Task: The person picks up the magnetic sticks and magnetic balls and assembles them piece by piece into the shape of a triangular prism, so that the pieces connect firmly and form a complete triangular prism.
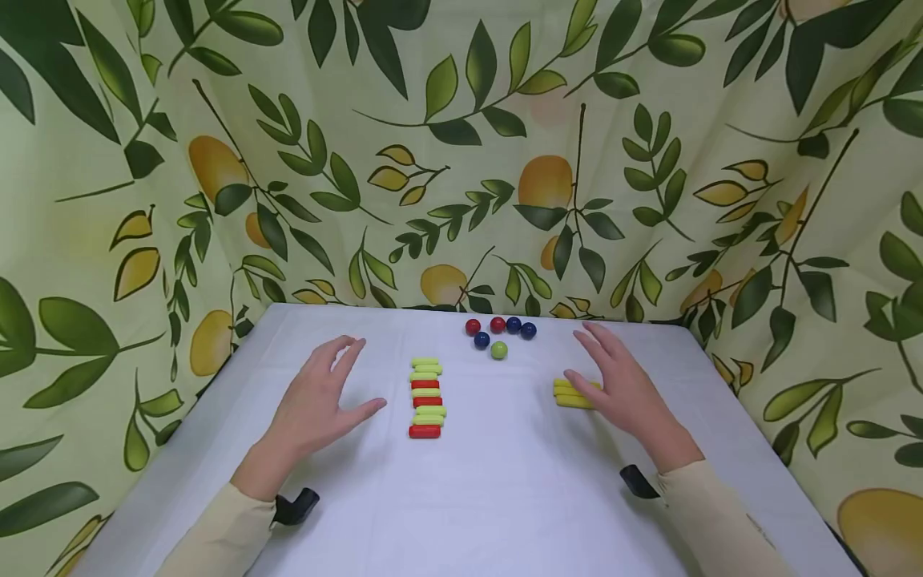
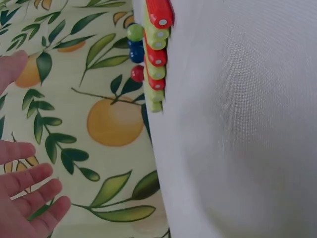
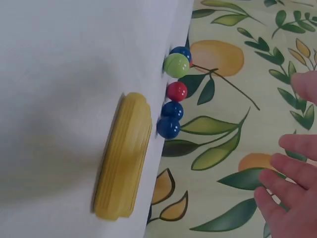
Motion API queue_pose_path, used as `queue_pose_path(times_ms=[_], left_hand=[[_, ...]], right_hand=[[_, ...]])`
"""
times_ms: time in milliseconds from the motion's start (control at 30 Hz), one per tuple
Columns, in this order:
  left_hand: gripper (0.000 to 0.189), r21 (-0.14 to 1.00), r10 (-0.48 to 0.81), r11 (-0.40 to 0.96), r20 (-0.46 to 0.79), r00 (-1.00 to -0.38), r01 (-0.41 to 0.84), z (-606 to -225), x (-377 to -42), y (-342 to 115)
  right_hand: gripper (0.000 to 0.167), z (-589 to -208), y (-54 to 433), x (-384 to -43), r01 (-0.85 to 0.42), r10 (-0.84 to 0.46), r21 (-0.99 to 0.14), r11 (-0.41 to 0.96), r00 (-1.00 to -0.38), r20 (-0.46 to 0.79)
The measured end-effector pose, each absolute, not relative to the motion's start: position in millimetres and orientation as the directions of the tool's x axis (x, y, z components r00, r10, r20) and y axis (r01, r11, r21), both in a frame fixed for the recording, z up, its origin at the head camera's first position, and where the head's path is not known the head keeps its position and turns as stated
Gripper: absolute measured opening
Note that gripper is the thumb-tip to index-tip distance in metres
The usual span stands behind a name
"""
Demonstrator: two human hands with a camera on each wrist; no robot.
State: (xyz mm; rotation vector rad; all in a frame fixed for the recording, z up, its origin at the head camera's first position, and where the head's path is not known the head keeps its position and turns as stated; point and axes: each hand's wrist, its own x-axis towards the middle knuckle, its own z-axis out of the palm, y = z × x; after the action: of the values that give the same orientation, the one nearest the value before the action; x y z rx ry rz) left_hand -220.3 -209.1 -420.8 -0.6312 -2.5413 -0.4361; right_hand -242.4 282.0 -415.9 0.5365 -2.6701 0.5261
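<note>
My left hand (image 1: 313, 405) hovers over the left side of the white table, fingers apart and holding nothing. To its right lies a column of short cylinders, side by side, with lime-green ones (image 1: 426, 393) and red ones (image 1: 425, 431) mixed. In the left wrist view their end faces show pale round dots. My right hand (image 1: 622, 389) hangs over the right side, fingers spread and holding nothing. Beneath it, partly hidden in the head view, lies a bundle of yellow ridged sticks (image 3: 124, 158). The right wrist view shows that hand apart from the sticks.
Toward the table's back edge sit several glossy balls: red (image 1: 472, 327), dark blue (image 1: 481, 340) and one green (image 1: 499, 350). A leaf-and-fruit patterned curtain (image 1: 461, 192) surrounds the back and sides of the white table (image 1: 490, 497). A black wrist device (image 1: 296, 507) sits below the left hand.
</note>
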Motion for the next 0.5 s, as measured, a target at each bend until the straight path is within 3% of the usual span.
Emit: queue_pose_path(times_ms=[200, 500], left_hand=[[0.093, 0.235, 0.378, 0.828, 0.436, -0.816, 0.509, -424, -222, -198], [0.085, 0.375, 0.411, 0.765, 0.342, -0.845, 0.524, -434, -225, -182]], right_hand=[[0.07, -415, 260, -264, -0.364, -0.263, -0.393, 0.844, -0.921, 0.288], [0.066, -408, 240, -294, -0.332, -0.27, -0.462, 0.823, -0.943, 0.196]])
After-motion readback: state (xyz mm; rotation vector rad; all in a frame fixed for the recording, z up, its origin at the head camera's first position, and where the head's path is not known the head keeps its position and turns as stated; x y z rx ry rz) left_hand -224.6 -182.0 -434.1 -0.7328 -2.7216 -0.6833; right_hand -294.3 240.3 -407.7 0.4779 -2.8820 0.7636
